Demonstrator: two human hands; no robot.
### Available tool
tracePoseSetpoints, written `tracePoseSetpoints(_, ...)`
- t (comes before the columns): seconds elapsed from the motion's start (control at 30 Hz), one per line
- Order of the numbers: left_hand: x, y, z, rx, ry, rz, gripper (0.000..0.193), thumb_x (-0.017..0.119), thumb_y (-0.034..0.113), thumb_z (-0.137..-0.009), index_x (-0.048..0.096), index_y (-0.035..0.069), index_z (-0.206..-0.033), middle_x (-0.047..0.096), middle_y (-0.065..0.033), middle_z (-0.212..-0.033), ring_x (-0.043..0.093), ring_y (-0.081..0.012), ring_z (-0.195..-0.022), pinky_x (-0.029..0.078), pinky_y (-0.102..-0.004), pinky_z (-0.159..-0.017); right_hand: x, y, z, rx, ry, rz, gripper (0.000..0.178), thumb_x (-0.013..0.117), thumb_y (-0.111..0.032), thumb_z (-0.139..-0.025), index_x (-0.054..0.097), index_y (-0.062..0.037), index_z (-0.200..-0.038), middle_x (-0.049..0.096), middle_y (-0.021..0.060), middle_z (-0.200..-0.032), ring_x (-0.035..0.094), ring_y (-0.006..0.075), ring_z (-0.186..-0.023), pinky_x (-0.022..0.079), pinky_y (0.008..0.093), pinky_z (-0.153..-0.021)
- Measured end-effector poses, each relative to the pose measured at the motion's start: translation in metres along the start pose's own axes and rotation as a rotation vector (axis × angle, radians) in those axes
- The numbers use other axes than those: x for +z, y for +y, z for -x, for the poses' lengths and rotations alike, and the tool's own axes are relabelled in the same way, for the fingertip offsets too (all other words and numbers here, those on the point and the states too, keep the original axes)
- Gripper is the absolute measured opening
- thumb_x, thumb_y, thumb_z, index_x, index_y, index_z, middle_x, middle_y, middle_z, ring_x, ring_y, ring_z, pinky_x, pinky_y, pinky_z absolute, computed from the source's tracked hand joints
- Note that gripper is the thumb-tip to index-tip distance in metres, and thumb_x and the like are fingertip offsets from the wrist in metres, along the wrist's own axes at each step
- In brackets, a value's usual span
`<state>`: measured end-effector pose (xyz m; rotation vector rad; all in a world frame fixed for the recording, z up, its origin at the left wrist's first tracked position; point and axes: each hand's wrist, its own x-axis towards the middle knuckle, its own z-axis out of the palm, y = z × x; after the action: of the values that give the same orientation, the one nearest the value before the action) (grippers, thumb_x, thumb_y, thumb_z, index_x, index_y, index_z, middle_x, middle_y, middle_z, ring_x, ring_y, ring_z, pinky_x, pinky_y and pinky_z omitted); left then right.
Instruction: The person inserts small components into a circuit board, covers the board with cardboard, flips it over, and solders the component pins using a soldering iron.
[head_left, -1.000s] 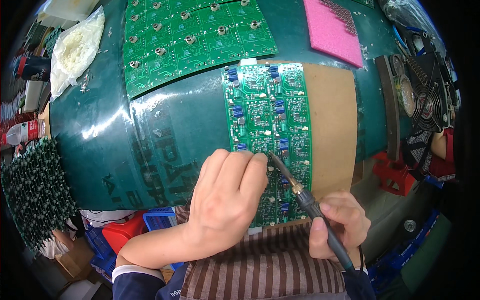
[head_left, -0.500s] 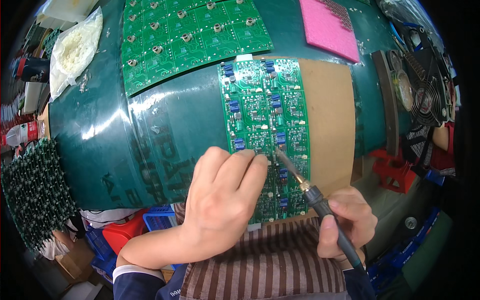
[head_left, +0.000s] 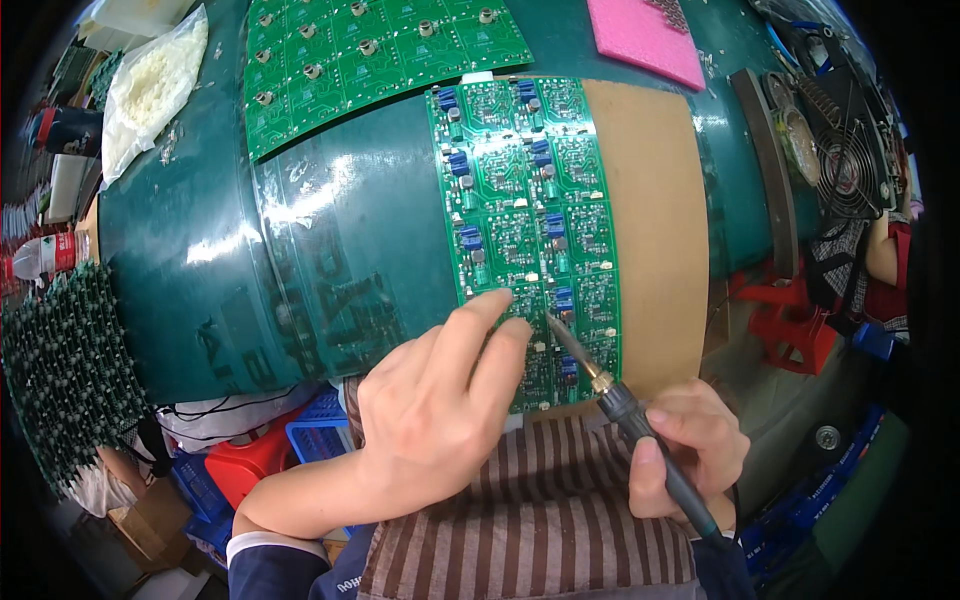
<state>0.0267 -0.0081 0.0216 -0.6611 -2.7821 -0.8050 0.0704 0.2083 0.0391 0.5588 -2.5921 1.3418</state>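
Observation:
A long green circuit board (head_left: pixel 505 205), set with small parts and blue components in rows, lies in front of me on a brown sheet (head_left: pixel 655 230). In my right hand (head_left: pixel 695 450) is a soldering iron (head_left: pixel 625 410), gripped by its dark handle. Its tip points up and left, at or just above the board by a blue component in the nearer half; contact cannot be told. My left hand (head_left: pixel 435 400) covers the board's near left part. Its fingers are bent, with two tips low over the board, and whatever they may pinch is hidden.
A larger green board (head_left: pixel 380 60) with metal round parts lies at the far left, beside a bag of pale bits (head_left: pixel 150 95). Pink foam (head_left: pixel 650 40) is at the back. On the right stand a dark bar (head_left: pixel 765 170) and a fan (head_left: pixel 850 170). Stacked boards (head_left: pixel 65 370) sit left.
The view has shifted, so the table things sit higher. The iron's tip has moved to a nearer row on the board. My left hand's two foremost fingertips have spread slightly apart.

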Motion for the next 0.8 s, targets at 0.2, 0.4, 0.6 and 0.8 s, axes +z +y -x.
tracePoseSetpoints(0.2,0.0025,0.0006,0.0003,-0.034,-0.032,-0.011,0.021,0.075,0.003,-0.071,0.068,0.004,-0.091,0.064,-0.0099,-0.107,0.055,-0.0127,-0.053,0.045,-0.0268,-0.047,0.0021,0.001,-0.0004,-0.008,0.002,-0.004,0.024,0.068,-0.004,-0.071,0.057,-0.0003,-0.092,0.063,0.0113,-0.071,0.064,0.0247,-0.06,0.05,0.0314,-0.054)
tracePoseSetpoints(0.4,0.0,0.0,-0.0006,-0.005,-0.016,-0.029,0.022,0.066,0.006,-0.068,0.067,0.003,-0.09,0.065,-0.0122,-0.106,0.064,-0.0176,-0.062,0.049,-0.0259,-0.048,0.0024,0.0006,-0.0003,-0.008,-0.004,0.006,0.023,0.068,-0.004,-0.071,0.057,-0.0003,-0.091,0.064,0.0113,-0.071,0.064,0.0248,-0.06,0.05,0.0315,-0.054)
tracePoseSetpoints(0.6,0.0028,-0.0021,-0.0032,-0.032,-0.056,0.014,0.023,0.075,0.0,-0.07,0.069,0.004,-0.092,0.062,-0.0102,-0.106,0.049,-0.0118,-0.053,0.043,-0.0269,-0.047,0.0019,0.0001,-0.0003,-0.015,-0.009,0.006,0.023,0.068,-0.003,-0.071,0.057,-0.0004,-0.091,0.064,0.011,-0.071,0.064,0.0245,-0.059,0.05,0.0314,-0.053)
tracePoseSetpoints(0.8,0.0017,0.0029,0.0011,-0.153,-0.054,0.134,0.022,0.072,-0.004,-0.074,0.064,0.003,-0.093,0.057,-0.0115,-0.106,0.051,-0.0145,-0.056,0.044,-0.0299,-0.052,0.0029,-0.002,0.0002,-0.011,0.002,-0.008,0.022,0.068,-0.003,-0.071,0.057,-0.0002,-0.09,0.063,0.0111,-0.069,0.063,0.0244,-0.058,0.05,0.0315,-0.053)
